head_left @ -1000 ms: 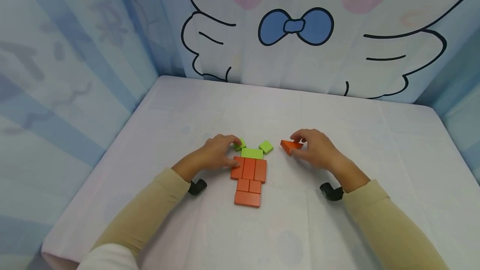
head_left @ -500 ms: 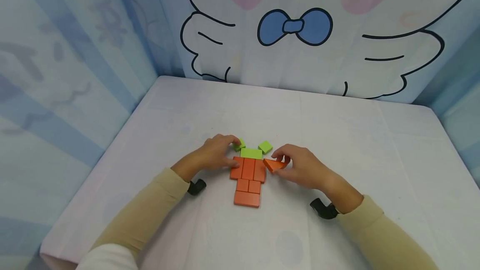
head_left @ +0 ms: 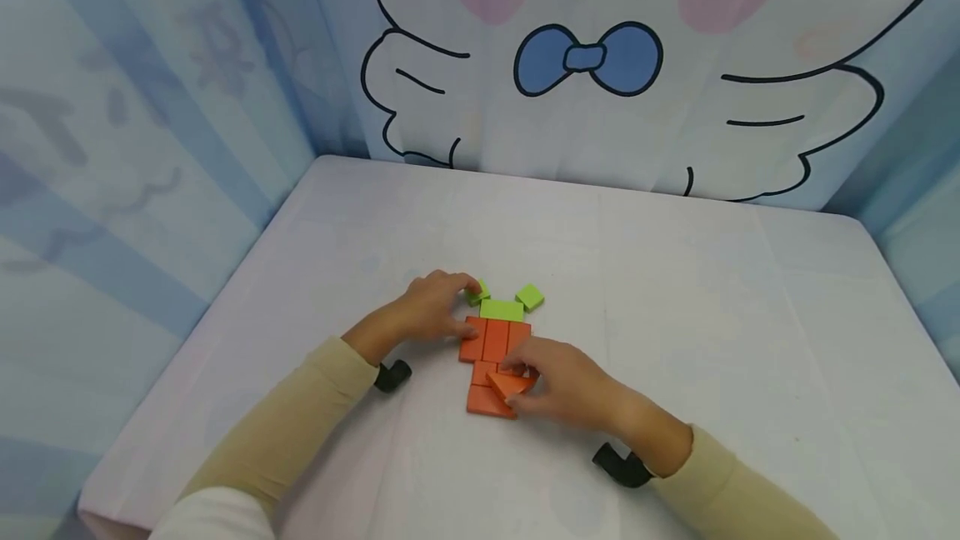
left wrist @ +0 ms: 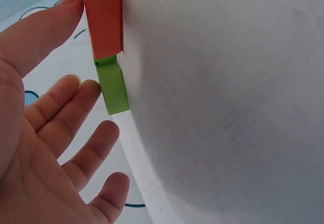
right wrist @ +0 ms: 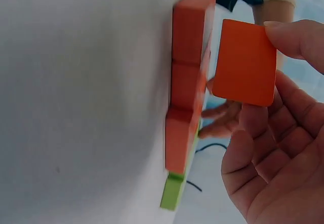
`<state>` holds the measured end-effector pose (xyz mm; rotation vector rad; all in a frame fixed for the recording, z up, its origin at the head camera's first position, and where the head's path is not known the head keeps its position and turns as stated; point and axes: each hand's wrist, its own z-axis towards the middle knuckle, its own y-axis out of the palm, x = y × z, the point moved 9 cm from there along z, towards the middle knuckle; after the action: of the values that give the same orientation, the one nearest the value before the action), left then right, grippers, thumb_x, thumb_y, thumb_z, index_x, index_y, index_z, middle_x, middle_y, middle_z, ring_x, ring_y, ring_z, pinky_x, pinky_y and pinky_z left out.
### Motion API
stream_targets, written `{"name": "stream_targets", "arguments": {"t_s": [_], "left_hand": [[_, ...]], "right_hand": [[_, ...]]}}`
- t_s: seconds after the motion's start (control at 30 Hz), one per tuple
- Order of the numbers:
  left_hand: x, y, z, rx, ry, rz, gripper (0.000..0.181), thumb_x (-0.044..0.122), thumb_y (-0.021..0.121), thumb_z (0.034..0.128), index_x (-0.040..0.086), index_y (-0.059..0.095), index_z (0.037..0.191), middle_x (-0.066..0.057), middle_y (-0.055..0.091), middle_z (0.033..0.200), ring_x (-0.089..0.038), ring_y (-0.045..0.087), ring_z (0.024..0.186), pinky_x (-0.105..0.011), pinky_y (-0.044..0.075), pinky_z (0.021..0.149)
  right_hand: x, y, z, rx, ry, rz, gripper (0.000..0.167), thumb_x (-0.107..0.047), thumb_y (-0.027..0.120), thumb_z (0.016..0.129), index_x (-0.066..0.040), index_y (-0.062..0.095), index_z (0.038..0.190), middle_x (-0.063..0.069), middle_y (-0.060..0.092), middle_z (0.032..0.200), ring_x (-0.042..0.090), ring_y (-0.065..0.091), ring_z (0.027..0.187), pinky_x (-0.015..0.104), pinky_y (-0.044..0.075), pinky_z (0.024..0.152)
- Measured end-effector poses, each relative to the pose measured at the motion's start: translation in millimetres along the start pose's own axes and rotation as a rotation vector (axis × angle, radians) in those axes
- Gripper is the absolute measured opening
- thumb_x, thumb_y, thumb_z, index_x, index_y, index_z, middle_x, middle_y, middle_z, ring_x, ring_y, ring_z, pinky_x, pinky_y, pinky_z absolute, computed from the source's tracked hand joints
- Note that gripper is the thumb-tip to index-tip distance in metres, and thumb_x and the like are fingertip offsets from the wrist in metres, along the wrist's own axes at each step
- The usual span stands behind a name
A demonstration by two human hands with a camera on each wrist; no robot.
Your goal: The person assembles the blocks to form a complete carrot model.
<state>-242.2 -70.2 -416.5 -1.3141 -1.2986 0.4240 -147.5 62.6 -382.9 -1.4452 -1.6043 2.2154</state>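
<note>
My right hand [head_left: 573, 386] pinches an orange triangular block [head_left: 508, 386] between thumb and fingers. It is held over the lower part of a flat figure of red-orange blocks [head_left: 495, 342]; in the right wrist view a rectangular face of that triangular block [right wrist: 244, 62] shows, apart from the row. At the figure's left side is my left hand [head_left: 429, 308], its thumb touching a red-orange block [left wrist: 105, 19] and its fingertips at a green block [left wrist: 113, 88]. A green rectangular block [head_left: 501, 310] tops the figure, with another small green block [head_left: 530, 297] at its upper right.
A white cloth covers the table [head_left: 675, 273]. Behind it hangs a curtain [head_left: 480, 90] printed with a cartoon figure and blue bow. Black wrist-worn devices [head_left: 624, 467] show by both sleeves.
My right hand has carried the orange triangular block left and toward me, from right of the green blocks to over the figure's lower part. My left hand has stayed in place.
</note>
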Motion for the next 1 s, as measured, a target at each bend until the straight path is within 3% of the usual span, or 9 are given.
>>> {"name": "stream_targets", "arguments": {"t_s": [0.2,0.5,1.0], "left_hand": [[-2.2,1.4,0.2,0.001,-0.014,-0.008,0.060,0.034,0.083,0.0844,0.014,0.057,0.135,-0.002,0.058,0.132,-0.025,0.049,0.121,-0.047,0.039,0.100],[-1.4,-0.6,-0.1,0.005,-0.016,-0.006,0.060,0.035,0.083,0.0843,0.014,0.057,0.135,-0.002,0.058,0.132,-0.025,0.048,0.122,-0.047,0.037,0.101],[-0.6,-0.5,0.5,0.010,-0.006,0.000,0.060,0.036,0.083,0.0844,0.014,0.058,0.135,-0.002,0.058,0.133,-0.026,0.048,0.122,-0.048,0.037,0.101]], "right_hand": [[-11,16,-3.3,-0.051,-0.007,-0.032,0.028,-0.019,0.078,0.087,-0.008,0.068,0.111,-0.008,0.062,0.097,0.008,0.054,0.086,0.028,0.049,0.080],[-24,27,-5.3,-0.048,-0.108,-0.100,0.024,-0.018,0.077,0.087,-0.010,0.068,0.109,-0.006,0.064,0.100,0.005,0.054,0.086,0.026,0.049,0.080],[-18,37,-3.6,-0.077,-0.031,-0.120,0.027,-0.022,0.079,0.086,-0.013,0.068,0.108,-0.011,0.057,0.093,0.004,0.049,0.082,0.023,0.046,0.075]]}}
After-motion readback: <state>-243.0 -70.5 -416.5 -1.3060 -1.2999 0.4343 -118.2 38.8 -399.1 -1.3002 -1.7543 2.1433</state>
